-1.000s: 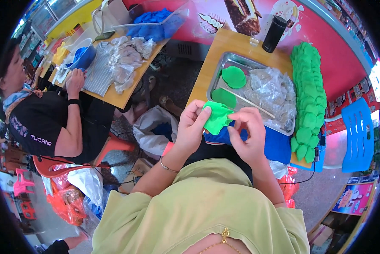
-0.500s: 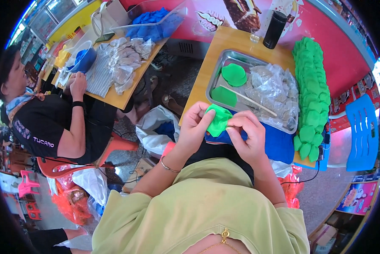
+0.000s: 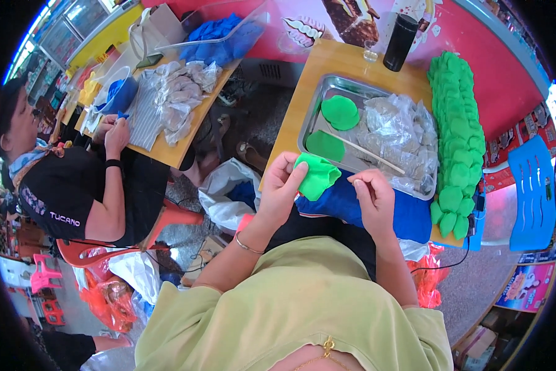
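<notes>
While the left hand pinches the green cloth, the right hand has let go. Its fingers now curl loosely just beside the cloth, so the piece looks folded.

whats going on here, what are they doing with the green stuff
A person in a light green top sits at a wooden table and holds a folded piece of green material in the left hand. The right hand is just beside it, fingers curled, apparently not touching it. In front lies a metal tray with two flat green discs, clear plastic wrap and a thin stick. A long row of finished green pieces lines the table's right side. Another person works at a second table to the left.
</notes>
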Demonstrator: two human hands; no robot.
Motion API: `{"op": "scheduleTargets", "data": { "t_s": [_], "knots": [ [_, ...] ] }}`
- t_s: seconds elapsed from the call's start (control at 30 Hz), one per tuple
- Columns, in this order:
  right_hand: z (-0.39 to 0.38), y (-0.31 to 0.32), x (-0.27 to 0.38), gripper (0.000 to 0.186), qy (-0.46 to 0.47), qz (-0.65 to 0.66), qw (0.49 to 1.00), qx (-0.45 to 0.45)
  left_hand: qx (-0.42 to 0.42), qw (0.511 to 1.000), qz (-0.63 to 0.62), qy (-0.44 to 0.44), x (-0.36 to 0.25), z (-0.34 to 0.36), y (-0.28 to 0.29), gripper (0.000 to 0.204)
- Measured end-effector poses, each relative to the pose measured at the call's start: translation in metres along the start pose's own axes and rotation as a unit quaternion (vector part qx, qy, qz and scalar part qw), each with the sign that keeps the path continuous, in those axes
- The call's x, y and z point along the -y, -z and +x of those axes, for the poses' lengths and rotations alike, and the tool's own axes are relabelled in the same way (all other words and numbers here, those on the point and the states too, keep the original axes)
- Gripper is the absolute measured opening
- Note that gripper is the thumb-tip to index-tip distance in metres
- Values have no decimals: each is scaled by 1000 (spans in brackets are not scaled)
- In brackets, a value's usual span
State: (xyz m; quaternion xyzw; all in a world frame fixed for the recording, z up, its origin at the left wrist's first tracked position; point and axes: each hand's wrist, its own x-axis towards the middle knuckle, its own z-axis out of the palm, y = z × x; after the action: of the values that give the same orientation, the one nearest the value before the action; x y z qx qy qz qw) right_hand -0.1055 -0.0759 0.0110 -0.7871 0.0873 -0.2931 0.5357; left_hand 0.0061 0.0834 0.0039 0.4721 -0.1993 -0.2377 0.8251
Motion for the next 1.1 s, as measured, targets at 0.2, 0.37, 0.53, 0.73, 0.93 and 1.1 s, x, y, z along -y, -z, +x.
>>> {"op": "scheduleTargets", "data": {
  "t_s": [0.2, 0.37, 0.53, 0.73, 0.93, 1.1],
  "knots": [
    [-8, 9, -23, 7, -52, -18, 998, 1, -3, 1000, -24, -1, 9, 10, 1, 7],
    [-6, 6, -19, 10, -140, 109, 984, -4, 14, 1000, -14, 10, 21, 18, 2, 8],
    [5, 5, -13, 15, -38, 67, 996, 34, 19, 999, 20, 20, 28, 20, -1, 8],
    [12, -5, -11, 14, -85, 37, 995, -24, 82, 997, 2, 14, 31, 26, -8, 12],
    [21, -1, -17, 11, -74, 14, 996, -52, 125, 991, -47, 8, 27, 44, -25, 12],
    [36, 9, -10, 11, -187, 274, 942, -42, 135, 990, -29, -10, 21, 69, -30, 7]
  ]
}}
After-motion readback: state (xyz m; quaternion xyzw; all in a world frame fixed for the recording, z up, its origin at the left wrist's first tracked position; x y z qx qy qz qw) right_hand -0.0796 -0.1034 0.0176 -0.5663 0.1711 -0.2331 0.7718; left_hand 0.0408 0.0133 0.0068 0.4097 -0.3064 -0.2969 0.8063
